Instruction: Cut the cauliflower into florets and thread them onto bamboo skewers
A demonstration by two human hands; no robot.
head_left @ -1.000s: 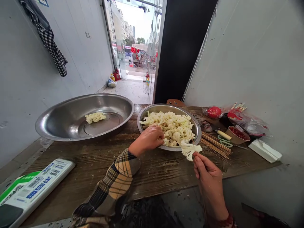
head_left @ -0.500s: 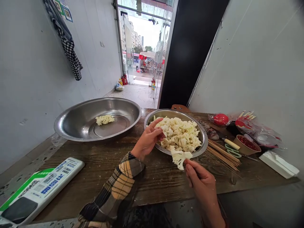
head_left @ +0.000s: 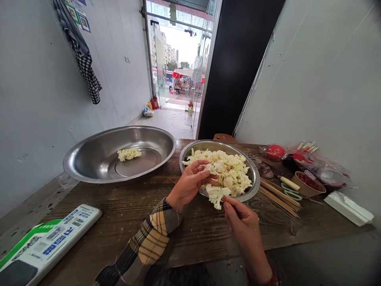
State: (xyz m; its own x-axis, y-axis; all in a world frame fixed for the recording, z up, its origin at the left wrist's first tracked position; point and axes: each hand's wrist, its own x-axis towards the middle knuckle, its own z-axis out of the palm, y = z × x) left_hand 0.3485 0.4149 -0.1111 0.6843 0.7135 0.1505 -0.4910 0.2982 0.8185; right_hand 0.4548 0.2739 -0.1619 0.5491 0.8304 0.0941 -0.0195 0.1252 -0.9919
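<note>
My right hand point(head_left: 245, 222) pinches a pale cauliflower floret point(head_left: 216, 196) in front of the near rim of a steel bowl. Its fingertips close on the stem end; whether a thin stick is also there, I cannot make out. Over the bowl's left side, my left hand point(head_left: 190, 182) has its fingers curled around another cauliflower floret point(head_left: 212, 170), partly hidden by them. Many loose florets point(head_left: 235, 169) fill the steel bowl point(head_left: 256, 186) beneath. In the larger steel basin point(head_left: 92, 159) on the left lies a short row of cauliflower pieces point(head_left: 129, 154).
Bamboo skewers point(head_left: 279, 197) lie right of the bowl, beside green-handled scissors point(head_left: 291, 191), a knife handle point(head_left: 290, 182) and a paper bowl of red contents point(head_left: 309, 183). A white tissue pack point(head_left: 348, 208) sits far right. A white-and-green box point(head_left: 56, 238) occupies the near left.
My right hand has moved left and slightly up with its floret, closer to my left hand. The fingers of my left hand have shifted slightly right and down over the bowl.
</note>
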